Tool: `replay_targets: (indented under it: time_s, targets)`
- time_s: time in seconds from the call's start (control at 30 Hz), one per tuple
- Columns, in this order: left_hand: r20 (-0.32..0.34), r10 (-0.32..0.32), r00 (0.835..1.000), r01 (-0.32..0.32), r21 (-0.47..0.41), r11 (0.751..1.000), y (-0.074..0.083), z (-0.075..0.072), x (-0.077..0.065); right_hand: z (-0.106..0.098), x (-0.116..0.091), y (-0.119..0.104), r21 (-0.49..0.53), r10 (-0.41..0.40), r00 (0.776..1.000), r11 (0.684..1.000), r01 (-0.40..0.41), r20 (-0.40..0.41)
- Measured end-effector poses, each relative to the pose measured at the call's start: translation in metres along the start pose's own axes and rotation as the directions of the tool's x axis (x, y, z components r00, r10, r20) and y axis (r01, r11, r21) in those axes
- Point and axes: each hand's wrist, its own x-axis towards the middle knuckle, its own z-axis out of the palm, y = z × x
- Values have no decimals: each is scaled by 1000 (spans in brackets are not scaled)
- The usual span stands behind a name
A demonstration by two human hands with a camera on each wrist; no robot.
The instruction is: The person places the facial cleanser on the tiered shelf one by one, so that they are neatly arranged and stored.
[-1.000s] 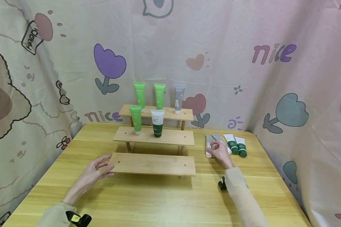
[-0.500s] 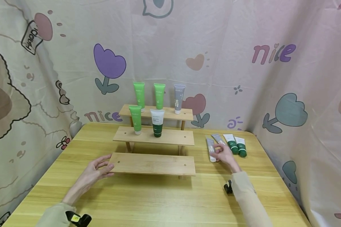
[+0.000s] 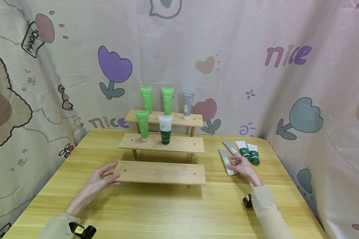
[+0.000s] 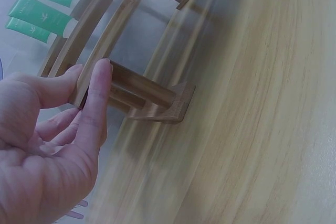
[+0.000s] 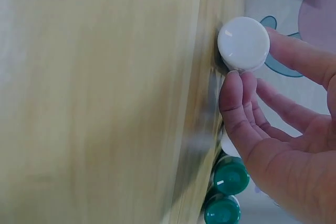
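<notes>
At the right of the head view, my right hand [image 3: 244,168] pinches a grey tube [image 3: 224,156] near its white cap [image 5: 244,43]. This tube slants low over the table, cap end toward me. Beside it lie another grey tube [image 3: 229,146] and two white-and-green tubes [image 3: 242,150], partly behind the hand. My left hand [image 3: 99,177] holds the left end of the lowest board [image 3: 161,172] of a three-tier wooden stand. In the left wrist view, the thumb is above the board and fingers [image 4: 95,103] are beneath and beside it.
On the top tier [image 3: 155,118] stand two green tubes [image 3: 167,101] and a grey one [image 3: 187,103]. A green tube [image 3: 143,126] and a white-and-green tube [image 3: 166,129] stand on the middle tier [image 3: 182,143]. A patterned curtain [image 3: 233,33] hangs behind the wooden table [image 3: 167,212].
My right hand has drawn the grey tube toward me and to the right, turning it aslant and away from the other grey tube. The left hand stays on the stand.
</notes>
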Motion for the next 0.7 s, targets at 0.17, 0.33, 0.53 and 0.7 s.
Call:
replay_targets:
  time_s: [0.17, 0.33, 0.53, 0.7]
  targets:
    - [-1, -4, 1000, 4, 11, 1000, 0, 0, 0, -4, -5, 0, -15, 22, 1000, 1000, -22, 11]
    - [-3, -4, 1000, 4, 10, 1000, 0, 0, 0, -6, -6, 1, -38, 18, 1000, 999, -18, 19]
    - [-4, -2, 1000, 2, 3, 1000, 1, 1, 0, -8, -5, 0, -87, 28, 999, 996, -26, 19]
    - [-6, -6, 1000, 6, 3, 1000, 1, 1, 0, -8, -4, -1, -137, 45, 999, 990, -45, 0]
